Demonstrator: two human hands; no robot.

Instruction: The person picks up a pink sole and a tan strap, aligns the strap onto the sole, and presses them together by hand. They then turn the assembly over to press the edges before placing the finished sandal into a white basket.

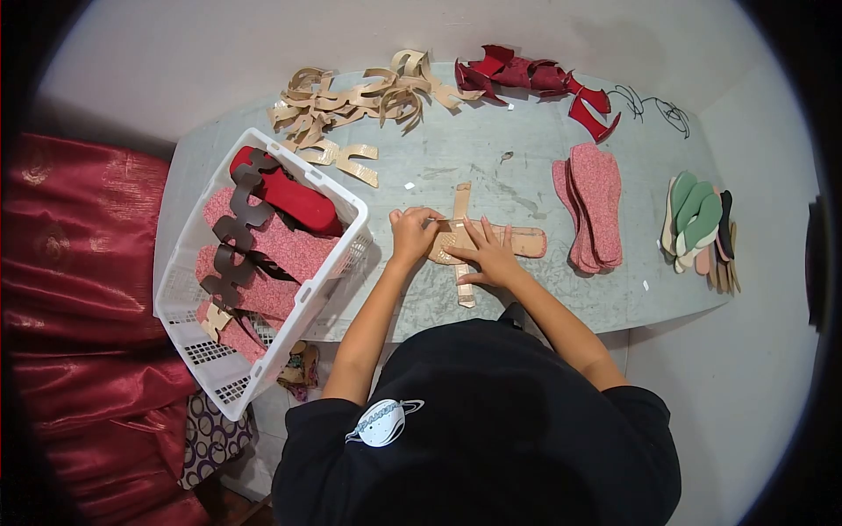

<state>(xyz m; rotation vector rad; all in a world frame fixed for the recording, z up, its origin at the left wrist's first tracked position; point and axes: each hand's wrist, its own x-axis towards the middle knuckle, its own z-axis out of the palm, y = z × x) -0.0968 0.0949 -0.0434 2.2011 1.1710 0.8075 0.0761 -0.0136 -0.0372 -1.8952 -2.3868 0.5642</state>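
Observation:
A tan sole-shaped piece [529,242] lies on the grey table [368,298], crossed by a beige strap piece [465,292] whose ends stick out above and below it. My left hand [412,235] is at the left end of the sole, its fingers pinched round a small thin thing too small to name. Across the middle of the strap and sole, my right hand [489,253] lies flat with its fingers spread, pressing on them.
At the left stands a white basket [351,254] with pink soles and dark straps. Beige straps [351,105] and red straps [535,74] lie along the back. Pink soles [596,206], green pieces [693,210] and black cord [658,110] are at the right.

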